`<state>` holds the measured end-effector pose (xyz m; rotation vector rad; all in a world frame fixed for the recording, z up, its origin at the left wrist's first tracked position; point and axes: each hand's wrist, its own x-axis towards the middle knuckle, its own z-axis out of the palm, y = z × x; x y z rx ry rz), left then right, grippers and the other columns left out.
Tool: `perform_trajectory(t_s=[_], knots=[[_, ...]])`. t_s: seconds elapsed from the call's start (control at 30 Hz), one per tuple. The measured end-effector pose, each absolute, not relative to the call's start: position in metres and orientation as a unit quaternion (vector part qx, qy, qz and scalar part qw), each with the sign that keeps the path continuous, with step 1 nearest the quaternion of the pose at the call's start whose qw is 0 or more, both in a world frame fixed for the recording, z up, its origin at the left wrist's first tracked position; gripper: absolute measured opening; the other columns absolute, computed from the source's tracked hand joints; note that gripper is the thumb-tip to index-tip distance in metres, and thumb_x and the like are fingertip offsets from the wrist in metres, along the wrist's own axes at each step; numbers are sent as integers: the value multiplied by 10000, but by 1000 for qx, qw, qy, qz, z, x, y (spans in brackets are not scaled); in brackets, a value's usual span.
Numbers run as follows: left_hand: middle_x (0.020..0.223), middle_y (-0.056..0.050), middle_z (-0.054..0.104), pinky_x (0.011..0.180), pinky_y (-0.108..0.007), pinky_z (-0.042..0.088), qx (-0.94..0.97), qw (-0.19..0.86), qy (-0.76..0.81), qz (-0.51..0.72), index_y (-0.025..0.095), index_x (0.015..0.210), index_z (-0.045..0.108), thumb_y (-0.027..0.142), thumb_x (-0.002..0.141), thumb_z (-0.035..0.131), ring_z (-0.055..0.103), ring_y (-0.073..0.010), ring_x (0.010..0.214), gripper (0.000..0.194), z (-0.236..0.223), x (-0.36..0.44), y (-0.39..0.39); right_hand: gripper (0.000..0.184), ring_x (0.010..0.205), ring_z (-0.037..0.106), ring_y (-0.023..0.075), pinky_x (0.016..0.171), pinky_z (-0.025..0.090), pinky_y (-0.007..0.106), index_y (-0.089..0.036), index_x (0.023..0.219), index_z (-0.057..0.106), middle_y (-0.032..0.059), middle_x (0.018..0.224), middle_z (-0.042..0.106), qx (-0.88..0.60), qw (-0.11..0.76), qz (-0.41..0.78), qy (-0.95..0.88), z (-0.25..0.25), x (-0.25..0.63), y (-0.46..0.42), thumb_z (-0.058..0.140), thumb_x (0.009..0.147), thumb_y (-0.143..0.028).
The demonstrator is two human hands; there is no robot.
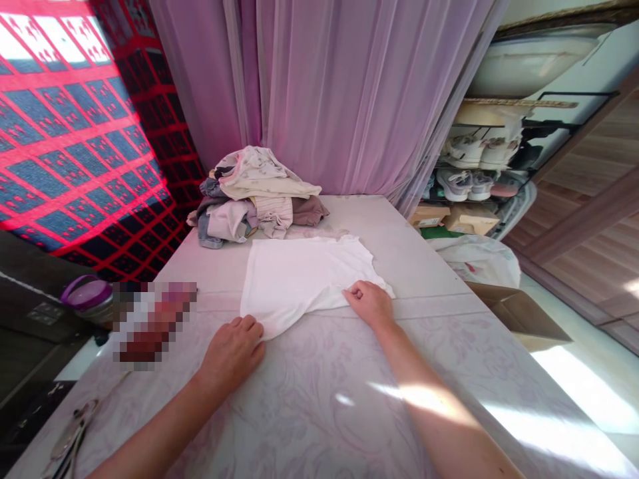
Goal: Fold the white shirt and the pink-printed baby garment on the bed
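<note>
A white garment lies spread flat on the pale patterned table cover. My left hand rests at the garment's near left corner, fingers curled and pinching the cloth edge. My right hand presses on the garment's near right edge, fingers bent and gripping the fabric. Behind the garment sits a pile of folded and crumpled clothes in cream, grey and mauve.
A purple-lidded jar stands at the table's left edge, and a metal tool lies near the front left corner. Sheer purple curtains hang behind. A shoe rack, boxes and an open carton stand to the right.
</note>
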<state>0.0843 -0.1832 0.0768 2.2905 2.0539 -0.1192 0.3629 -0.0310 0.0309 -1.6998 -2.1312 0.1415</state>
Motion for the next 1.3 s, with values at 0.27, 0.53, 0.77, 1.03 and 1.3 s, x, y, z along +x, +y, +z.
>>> perform_trajectory(t_s=[0.27,0.53,0.77,1.03,1.3], knots=[[820,-68,676,693,-327,410,696,89,712,16,215,952,578,323,935,306,634,-235,797,293,96,64,-167,273,639,544,148,598,321,264,-224,652,605,-8,653,620,-596,220,46,-771,28,364,-32,549,828,-426],[755,2,596,589,-248,392,534,316,734,275,191,1024,579,483,818,435,554,-154,677,386,86,25,-94,301,636,539,145,608,319,263,-219,653,605,-6,658,621,-599,217,39,-770,27,365,-31,517,860,-419],[833,-10,632,689,-275,447,528,261,764,265,199,1335,449,521,790,525,614,-192,806,638,67,35,-108,276,661,559,150,615,331,262,-221,694,631,3,692,646,-601,232,44,-764,26,365,-31,525,858,-415],[1148,-125,669,793,-365,463,577,76,807,101,225,1465,291,354,929,346,658,-283,952,553,61,51,-123,254,658,565,160,577,292,270,-233,761,634,6,718,665,-645,206,25,-736,27,359,-31,528,868,-437],[1158,-104,608,785,-326,480,581,17,795,176,207,1289,521,402,919,386,621,-229,981,439,57,46,-130,216,711,574,170,639,342,270,-215,805,641,21,750,674,-616,264,7,-742,21,364,-36,493,888,-349]])
